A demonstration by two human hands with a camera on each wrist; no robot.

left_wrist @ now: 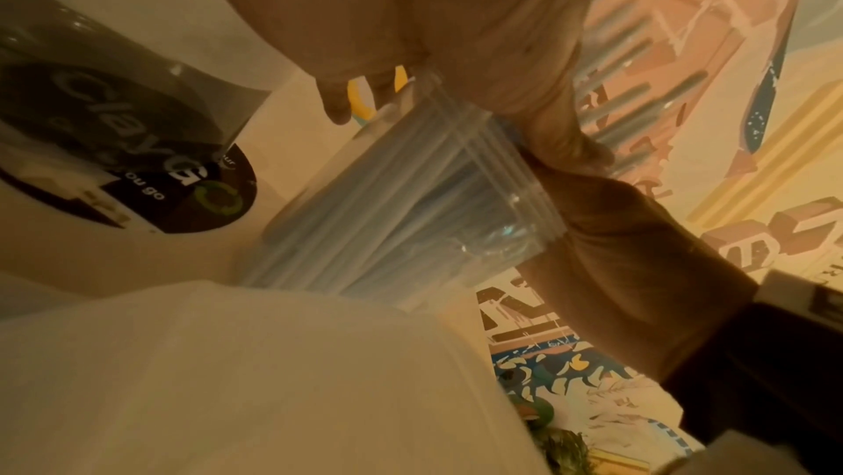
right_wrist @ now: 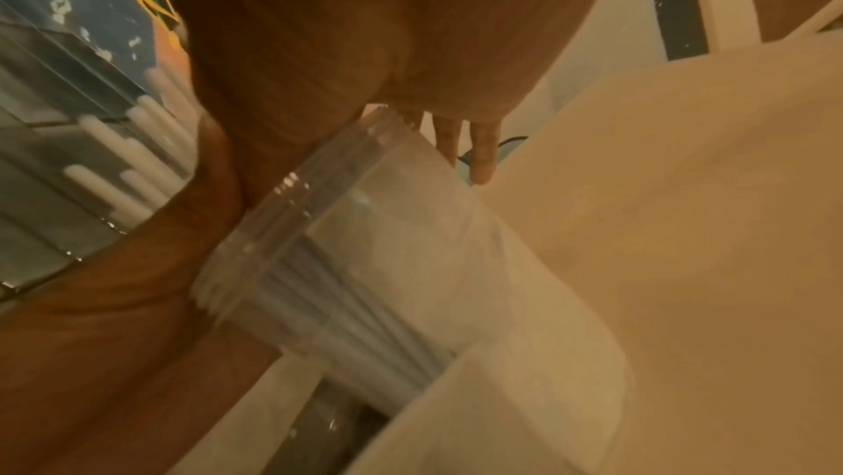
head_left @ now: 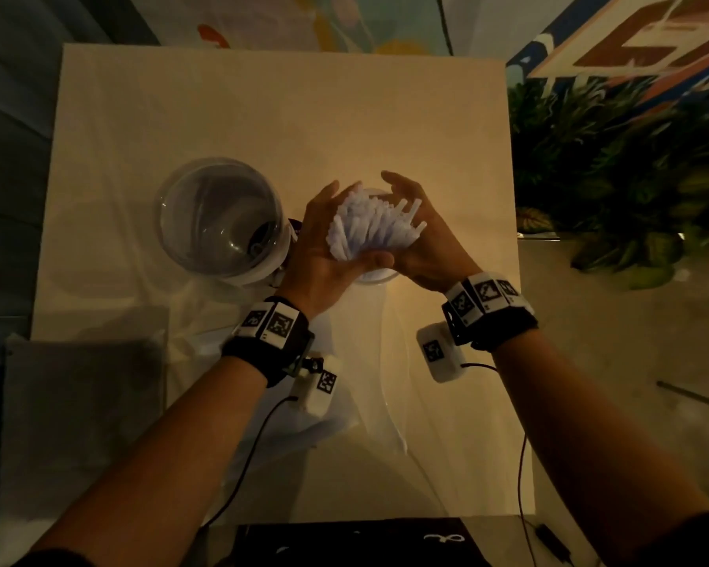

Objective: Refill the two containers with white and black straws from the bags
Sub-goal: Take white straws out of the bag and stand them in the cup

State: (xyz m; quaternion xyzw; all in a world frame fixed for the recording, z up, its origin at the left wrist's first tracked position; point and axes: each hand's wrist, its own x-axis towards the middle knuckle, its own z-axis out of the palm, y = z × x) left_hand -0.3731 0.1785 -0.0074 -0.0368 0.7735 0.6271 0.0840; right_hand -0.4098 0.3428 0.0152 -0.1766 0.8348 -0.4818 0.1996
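A bundle of white straws stands fanned out in a small clear container at the table's middle. My left hand cups the bundle from the left, with its thumb curled round the near side. From the right, my right hand presses against the straws with nearly straight fingers. The left wrist view shows the ridged container with straws inside, and it appears again in the right wrist view. A larger clear container stands to the left, something dark at its bottom.
A crumpled clear plastic bag lies on the cream tablecloth under my wrists. A dark grey bag sits at the near left. Green plants stand beyond the table's right edge. A black item lies at the near edge.
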